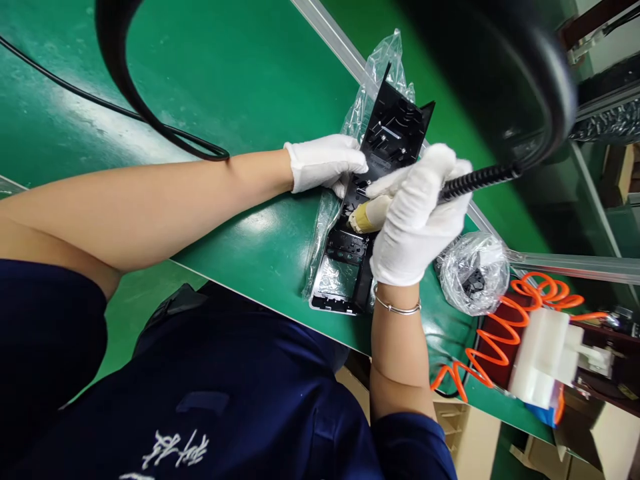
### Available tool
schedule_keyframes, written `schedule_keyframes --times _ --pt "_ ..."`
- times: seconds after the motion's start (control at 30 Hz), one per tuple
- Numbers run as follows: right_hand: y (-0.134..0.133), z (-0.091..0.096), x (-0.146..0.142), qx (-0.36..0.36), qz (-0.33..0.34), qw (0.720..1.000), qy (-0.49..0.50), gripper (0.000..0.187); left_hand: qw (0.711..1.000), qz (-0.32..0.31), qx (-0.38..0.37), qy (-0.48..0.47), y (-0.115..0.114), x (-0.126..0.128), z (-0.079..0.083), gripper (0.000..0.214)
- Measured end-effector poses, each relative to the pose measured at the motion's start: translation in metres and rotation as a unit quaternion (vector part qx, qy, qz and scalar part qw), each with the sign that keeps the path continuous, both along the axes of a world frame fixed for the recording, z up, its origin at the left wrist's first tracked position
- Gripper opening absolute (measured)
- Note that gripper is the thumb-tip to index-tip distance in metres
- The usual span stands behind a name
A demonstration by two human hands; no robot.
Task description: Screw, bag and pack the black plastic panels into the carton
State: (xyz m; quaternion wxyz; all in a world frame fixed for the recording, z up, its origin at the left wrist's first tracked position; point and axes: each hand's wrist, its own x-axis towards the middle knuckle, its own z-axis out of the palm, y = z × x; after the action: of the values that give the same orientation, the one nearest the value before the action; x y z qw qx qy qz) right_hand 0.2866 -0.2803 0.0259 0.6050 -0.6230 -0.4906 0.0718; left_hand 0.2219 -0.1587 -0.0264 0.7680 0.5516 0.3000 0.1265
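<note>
A long black plastic housing [395,133] lies at a slant on the green bench, its ribbed inner side up and a rectangular opening at its near end. My left hand [330,161], in a white glove, is closed on the housing's left edge, thumb partly hidden. My right hand [417,217], also gloved, wraps round a corded electric screwdriver [369,215] with a cream body and yellow collar. The screwdriver's nose points down at the middle of the housing; its bit cannot be made out. Clear plastic wrap [385,60] lies under and beside the housing.
A thick black cable [547,87] arches from the screwdriver over the upper right. Right of my hand sits a clear plastic bag [475,273] with black parts. An orange coiled air hose [505,320] and a white block [537,353] are farther right. A thin black cord [75,90] crosses the bench [240,73].
</note>
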Motion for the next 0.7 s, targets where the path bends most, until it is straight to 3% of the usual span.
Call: schedule_keyframes --times 0.17,0.37,0.7 --pt "-0.0007 0.0002 -0.0023 0.002 0.01 0.998 0.061 0.039 1.0 0.002 0.006 0.0 -0.0006 0.0001 0.0011 0.008" --pt "0.0026 -0.0006 -0.0002 0.012 -0.007 1.0 0.005 0.047 1.0 0.008 0.0 0.006 -0.0005 0.0005 0.0015 0.006" --pt "0.0041 -0.0013 -0.0013 0.014 -0.012 1.0 0.004 0.047 1.0 -0.001 0.002 -0.006 -0.0002 0.0001 -0.0005 0.005"
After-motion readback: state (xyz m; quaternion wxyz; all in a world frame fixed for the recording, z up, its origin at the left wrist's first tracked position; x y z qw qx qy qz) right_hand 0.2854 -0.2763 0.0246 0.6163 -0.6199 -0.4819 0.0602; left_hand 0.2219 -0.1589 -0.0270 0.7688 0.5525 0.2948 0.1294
